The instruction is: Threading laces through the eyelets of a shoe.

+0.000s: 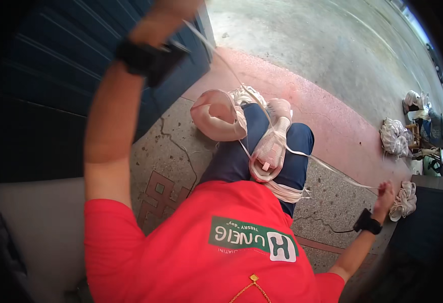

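Note:
A pale pink knit shoe (pixel 271 146) lies on my lap between my thighs, its heel opening toward me. A flat whitish shoelace (pixel 327 165) runs from it both ways, stretched out to each side. My left hand (pixel 177 7) is raised far up to the left, closed at one end of the lace; the top edge cuts off its fingers. Out to the right, my right hand (pixel 384 198) pinches the other end. Beside the shoe, by my left knee, is a hollow, rounded pale pink thing (pixel 212 123), perhaps another shoe. A bundle of whitish laces (pixel 286 193) lies across my right thigh.
Behind my knees is another whitish bundle (pixel 246 95). To the right, on the floor, are heaps of whitish shoes or laces (pixel 395 137), with another pile (pixel 404 201) near my right hand. A dark blue ribbed panel (pixel 64 45) stands at the left. A thin cable (pixel 183 149) crosses the speckled floor.

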The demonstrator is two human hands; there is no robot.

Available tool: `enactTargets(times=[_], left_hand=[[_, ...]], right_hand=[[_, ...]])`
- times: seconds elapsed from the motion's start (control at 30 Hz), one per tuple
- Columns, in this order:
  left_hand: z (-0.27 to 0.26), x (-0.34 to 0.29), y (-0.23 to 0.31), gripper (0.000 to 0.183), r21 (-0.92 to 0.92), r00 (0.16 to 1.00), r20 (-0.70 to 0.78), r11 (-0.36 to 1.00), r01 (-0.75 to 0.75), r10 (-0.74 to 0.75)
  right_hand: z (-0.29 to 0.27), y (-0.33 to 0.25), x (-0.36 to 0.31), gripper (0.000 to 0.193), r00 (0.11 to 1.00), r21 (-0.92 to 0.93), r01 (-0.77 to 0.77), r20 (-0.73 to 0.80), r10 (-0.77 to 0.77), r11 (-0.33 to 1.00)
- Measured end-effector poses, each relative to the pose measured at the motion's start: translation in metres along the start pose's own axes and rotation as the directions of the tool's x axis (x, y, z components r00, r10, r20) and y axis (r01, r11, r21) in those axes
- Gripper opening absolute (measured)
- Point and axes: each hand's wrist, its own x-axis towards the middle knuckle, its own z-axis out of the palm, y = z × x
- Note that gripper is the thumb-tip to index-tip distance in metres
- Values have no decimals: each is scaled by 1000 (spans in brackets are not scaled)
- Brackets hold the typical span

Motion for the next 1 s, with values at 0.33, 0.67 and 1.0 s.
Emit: enactTargets(times=[0.33, 0.67, 1.0], left_hand=[[91, -78, 256, 5, -405, 743, 663, 791, 459, -93], [121, -146, 264, 7, -187, 711, 651, 851, 490, -266], [155, -147, 278, 10, -170, 726, 549, 796, 581, -413]], right_hand=[[253, 75, -211, 18, 675, -429, 266, 722, 151, 863], [307, 86, -236, 11, 568, -330, 618, 815, -115, 713], [341, 90, -225, 10, 536, -411, 817, 800, -269, 405]])
